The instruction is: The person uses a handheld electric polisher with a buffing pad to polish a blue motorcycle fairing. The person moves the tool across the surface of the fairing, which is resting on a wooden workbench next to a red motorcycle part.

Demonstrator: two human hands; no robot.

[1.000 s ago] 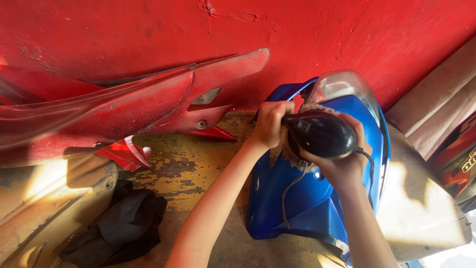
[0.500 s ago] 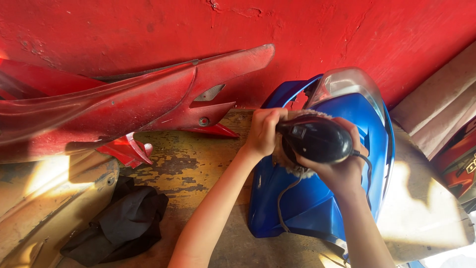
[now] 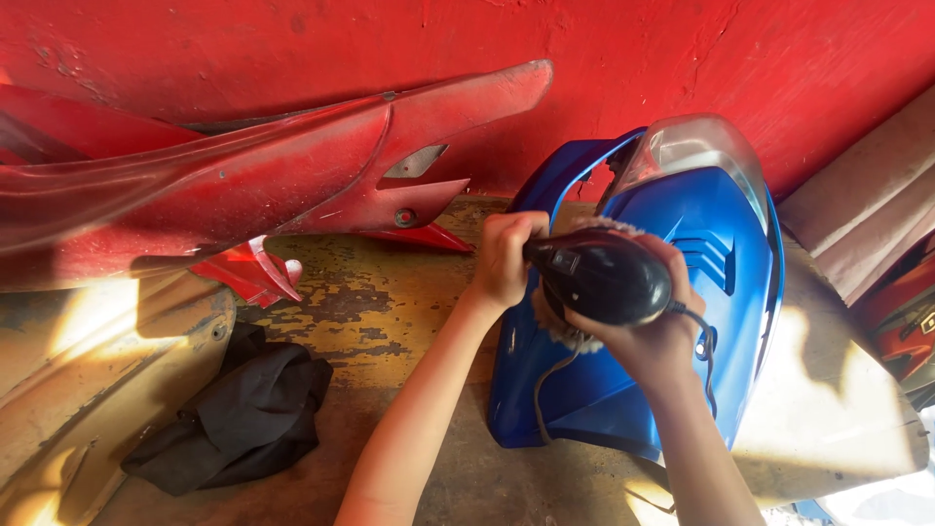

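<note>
Your right hand [image 3: 651, 336] is closed around the rear of one black polisher [image 3: 599, 276], its fuzzy pad pressed onto the blue fairing [image 3: 716, 263] beneath. Your left hand [image 3: 504, 261] is wrapped around the front of the same tool, just left of the right hand. Since a second ago, both hands and the polisher have slid leftward and a little down the blue panel, so more of its vented face shows to the right of your right hand. One thin cord [image 3: 545, 385] dangles below the tool. Left of your left forearm, one black cloth [image 3: 239, 414] lies crumpled on the worn counter [image 3: 365, 312]. Beyond the left hand, one long red fairing [image 3: 273, 180] leans against the red wall [image 3: 633, 68], with a smaller red piece [image 3: 248, 278] under it. One clear headlight lens [image 3: 691, 146] tops the blue fairing, beyond your right hand.
</note>
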